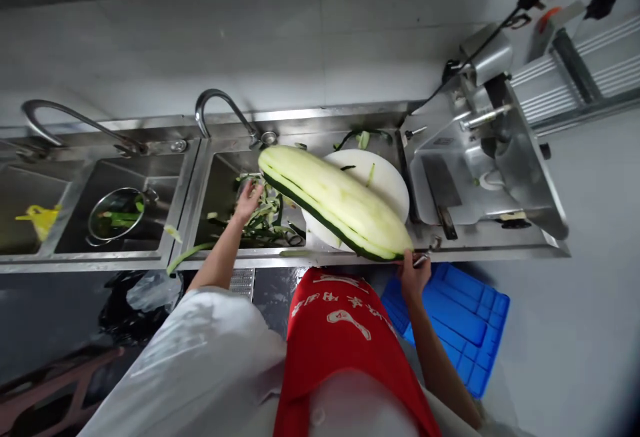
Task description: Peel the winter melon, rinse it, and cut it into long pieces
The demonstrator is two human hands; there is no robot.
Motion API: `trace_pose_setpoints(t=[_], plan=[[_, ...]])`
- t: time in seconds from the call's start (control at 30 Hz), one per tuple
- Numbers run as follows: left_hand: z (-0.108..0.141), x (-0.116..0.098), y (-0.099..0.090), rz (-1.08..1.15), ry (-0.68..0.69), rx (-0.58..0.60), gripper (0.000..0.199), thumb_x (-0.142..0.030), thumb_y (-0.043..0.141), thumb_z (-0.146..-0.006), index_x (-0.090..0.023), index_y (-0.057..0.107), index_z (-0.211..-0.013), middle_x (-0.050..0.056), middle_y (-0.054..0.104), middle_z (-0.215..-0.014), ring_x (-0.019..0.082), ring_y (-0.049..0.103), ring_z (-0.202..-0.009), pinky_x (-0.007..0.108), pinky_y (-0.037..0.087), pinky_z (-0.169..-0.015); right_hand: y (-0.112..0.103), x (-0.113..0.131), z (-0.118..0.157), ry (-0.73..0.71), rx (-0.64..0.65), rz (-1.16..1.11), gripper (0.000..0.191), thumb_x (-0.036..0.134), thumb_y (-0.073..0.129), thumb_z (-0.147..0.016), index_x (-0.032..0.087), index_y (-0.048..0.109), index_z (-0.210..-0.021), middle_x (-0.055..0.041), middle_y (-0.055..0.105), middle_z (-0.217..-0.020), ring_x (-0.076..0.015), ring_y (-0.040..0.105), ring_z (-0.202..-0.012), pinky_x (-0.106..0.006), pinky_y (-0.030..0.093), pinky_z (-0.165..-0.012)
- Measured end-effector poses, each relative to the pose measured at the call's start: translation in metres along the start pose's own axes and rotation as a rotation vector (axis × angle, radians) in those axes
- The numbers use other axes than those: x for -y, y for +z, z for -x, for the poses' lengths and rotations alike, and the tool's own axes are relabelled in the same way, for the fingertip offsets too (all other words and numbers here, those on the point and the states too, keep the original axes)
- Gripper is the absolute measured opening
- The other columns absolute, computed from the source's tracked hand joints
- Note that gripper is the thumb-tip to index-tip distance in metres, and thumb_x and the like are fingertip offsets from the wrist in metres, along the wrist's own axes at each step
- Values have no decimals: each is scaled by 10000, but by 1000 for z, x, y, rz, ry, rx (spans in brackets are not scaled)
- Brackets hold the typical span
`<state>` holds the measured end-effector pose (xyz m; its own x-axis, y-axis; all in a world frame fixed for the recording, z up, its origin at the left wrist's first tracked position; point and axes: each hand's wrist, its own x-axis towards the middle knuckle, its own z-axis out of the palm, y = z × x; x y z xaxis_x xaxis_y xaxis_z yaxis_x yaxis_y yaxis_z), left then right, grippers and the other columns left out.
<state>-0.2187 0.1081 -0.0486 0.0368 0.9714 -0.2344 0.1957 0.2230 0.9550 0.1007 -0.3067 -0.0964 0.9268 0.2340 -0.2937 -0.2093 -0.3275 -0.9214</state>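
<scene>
A large winter melon (pixel 335 197) lies slantwise over a round white cutting board (pixel 395 180). Most of its upper side is peeled pale, while a dark green strip of skin runs along the side near me. My right hand (pixel 414 276) is at the melon's right end, its fingers closed around a metal peeler (pixel 423 258). Off the melon's left end, over the sink, my left hand (pixel 249 202) has its fingers apart and holds nothing. Peel scraps (pixel 270 214) are heaped in the sink basin below it.
A cleaver (pixel 440 187) lies on the slicing machine (pixel 493 157) at the right. Two more basins are at the left, one with a metal pot (pixel 117 216). A faucet (pixel 220 100) rises behind the sink. A blue crate (pixel 460 330) stands on the floor.
</scene>
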Motion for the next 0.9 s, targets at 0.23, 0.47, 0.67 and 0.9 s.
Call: trace_pose_setpoints(t=[0.23,0.47,0.67,0.9], plan=[[-56,-9,68,168,58,143,1030,-590,880,-868,-367,349,-1722,106,452,-1752,336,704,-1307,469,681,-992,5,21,-27,-53,-65,68,753,963,670,-676,300,401,-909,79,540,-531,-192,530,-395,-313,419,-391],[-63,1,119,255,223,-68,913,-675,691,-988,-279,339,-1732,97,433,-1769,276,416,-1636,395,376,-1350,-19,128,-72,-289,-104,804,378,559,540,-1008,237,628,-830,-169,705,-696,-319,716,-711,-393,485,-644],[-51,19,138,256,166,-197,813,-726,474,-1058,-310,335,-1743,59,306,-1834,249,254,-1713,396,228,-1411,172,265,-14,-755,412,1068,374,307,536,-1094,125,554,-1420,-171,796,-1097,-293,775,-954,-334,525,-784],[-23,39,158,364,-60,-258,771,-646,175,-1112,-287,206,-1793,16,227,-1859,224,117,-1740,418,117,-1443,351,280,86,-1059,749,1415,359,190,369,-1143,59,540,-1430,-238,770,-1229,-301,766,-1132,-337,538,-908]])
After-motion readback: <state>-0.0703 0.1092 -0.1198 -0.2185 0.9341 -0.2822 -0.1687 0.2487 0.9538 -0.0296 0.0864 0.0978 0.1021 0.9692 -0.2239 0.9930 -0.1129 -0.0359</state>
